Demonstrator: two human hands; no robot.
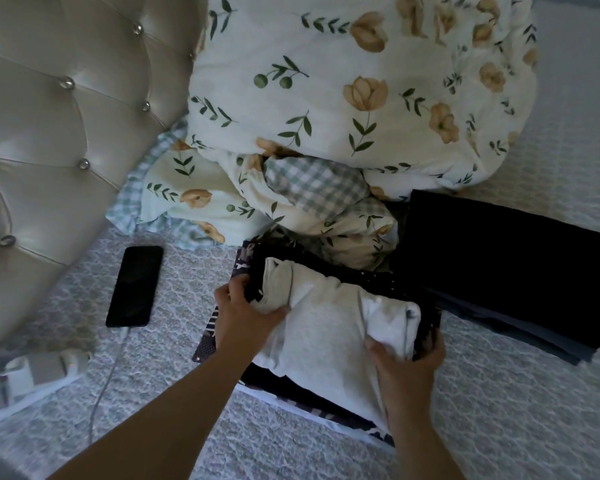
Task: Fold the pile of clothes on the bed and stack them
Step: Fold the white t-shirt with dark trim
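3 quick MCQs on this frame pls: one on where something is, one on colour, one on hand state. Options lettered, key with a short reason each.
1. Where does the phone lie?
A. on the bedspread, left of the clothes being handled
B. on top of the dark folded stack
C. on the flowered duvet

2. What colour is the top garment between the hands?
A. red
B. light grey-white
C. green

3. What is the left hand doing?
A. hanging idle off the bed
B. holding the phone
C. gripping the left edge of the clothes

Key: 1 A, it lies on the bedspread near the headboard, a cable at its near end. 2 B, pale against the dark clothes beneath. 3 C, its fingers curl round the edge; the right hand grips the other side.
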